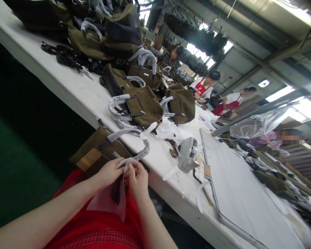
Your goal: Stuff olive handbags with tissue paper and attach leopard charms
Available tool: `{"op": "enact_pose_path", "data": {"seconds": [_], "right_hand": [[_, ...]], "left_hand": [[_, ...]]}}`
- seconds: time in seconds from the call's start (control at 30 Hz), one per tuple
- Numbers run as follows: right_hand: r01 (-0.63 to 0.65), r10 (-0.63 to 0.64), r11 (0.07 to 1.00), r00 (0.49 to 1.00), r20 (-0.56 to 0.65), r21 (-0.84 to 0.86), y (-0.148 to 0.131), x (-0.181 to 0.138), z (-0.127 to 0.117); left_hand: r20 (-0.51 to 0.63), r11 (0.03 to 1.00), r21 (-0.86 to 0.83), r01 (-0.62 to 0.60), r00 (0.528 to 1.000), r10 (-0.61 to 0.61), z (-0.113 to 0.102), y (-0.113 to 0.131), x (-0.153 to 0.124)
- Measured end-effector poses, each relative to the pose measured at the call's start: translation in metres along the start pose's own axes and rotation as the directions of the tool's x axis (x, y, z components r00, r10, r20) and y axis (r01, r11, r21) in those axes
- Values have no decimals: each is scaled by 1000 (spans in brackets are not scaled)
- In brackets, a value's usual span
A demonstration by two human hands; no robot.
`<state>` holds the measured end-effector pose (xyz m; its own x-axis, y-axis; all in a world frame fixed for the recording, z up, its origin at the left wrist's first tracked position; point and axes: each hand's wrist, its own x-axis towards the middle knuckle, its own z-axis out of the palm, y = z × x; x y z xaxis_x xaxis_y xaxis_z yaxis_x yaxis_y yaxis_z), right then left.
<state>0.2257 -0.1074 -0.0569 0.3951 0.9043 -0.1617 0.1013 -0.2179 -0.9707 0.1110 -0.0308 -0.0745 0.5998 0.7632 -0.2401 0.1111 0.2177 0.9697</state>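
An olive handbag (pixel 92 148) with a tan tag (pixel 88 159) leans against the table's front edge, close to my body. Its handle (pixel 143 152) is wrapped in white material and arches up over the table. Just below that handle, my left hand (pixel 110 173) pinches a thin white wrapping sheet (pixel 107 204). My right hand (pixel 138 176) grips the same sheet from the other side, fingers closed together. A dark brown piece, perhaps a tassel or chain, (pixel 116 192) hangs beneath the fingers against the sheet; its upper end is hidden.
Several olive bags (pixel 145 105) with wrapped handles stand on the white table (pixel 155 155). Black straps (pixel 67 57) lie at the far left. A grey tape dispenser (pixel 188 155) sits to the right near a dark chain (pixel 173 148). Co-workers in red aprons (pixel 202 90) are farther back.
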Motion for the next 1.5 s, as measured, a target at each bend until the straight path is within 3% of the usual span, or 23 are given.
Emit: {"op": "enact_pose_path", "data": {"seconds": [0.2,0.3,0.43,0.5,0.6,0.7,0.87,1.07,1.17,1.23,1.37,1.43,1.5], "right_hand": [[26,-26,1000,998,63,2,-3,-5,-5],[-8,-4,996,990,140,86,-4,-5,-12],[-27,29,997,999,-37,67,0,-8,-24],[-123,123,992,992,-13,-3,1,-7,-26],[-192,195,981,971,141,-39,-2,0,-18],[-180,184,982,977,106,-50,-8,10,-3],[-196,193,975,981,-33,-107,-7,27,14],[-10,-45,972,973,-228,-234,6,29,19],[42,-99,970,967,-234,-239,10,27,20],[44,-87,980,971,-223,-192,12,27,20],[49,-63,995,985,-161,-91,15,27,18],[82,-89,994,989,-121,-66,14,26,15],[132,-139,988,986,-95,-75,10,22,10]], "left_hand": [[33,1000,-11,11,999,-10,-3,4,-3],[16,999,8,50,999,-50,-3,10,-3],[75,992,-58,116,991,-112,-11,22,-5],[155,982,-76,173,975,-159,-21,31,-6],[263,979,49,198,943,-204,-36,44,-4],[254,952,293,92,952,-170,-46,50,2],[152,793,608,-49,987,-56,-39,49,2],[56,422,906,-36,998,-36,-2,60,-18],[151,150,978,-147,988,-19,11,65,-25],[231,29,972,-231,973,4,15,66,-27],[320,-83,945,-317,947,30,15,67,-26],[297,-48,954,-295,954,34,14,67,-23],[224,53,973,-226,974,30,13,66,-20]]}}
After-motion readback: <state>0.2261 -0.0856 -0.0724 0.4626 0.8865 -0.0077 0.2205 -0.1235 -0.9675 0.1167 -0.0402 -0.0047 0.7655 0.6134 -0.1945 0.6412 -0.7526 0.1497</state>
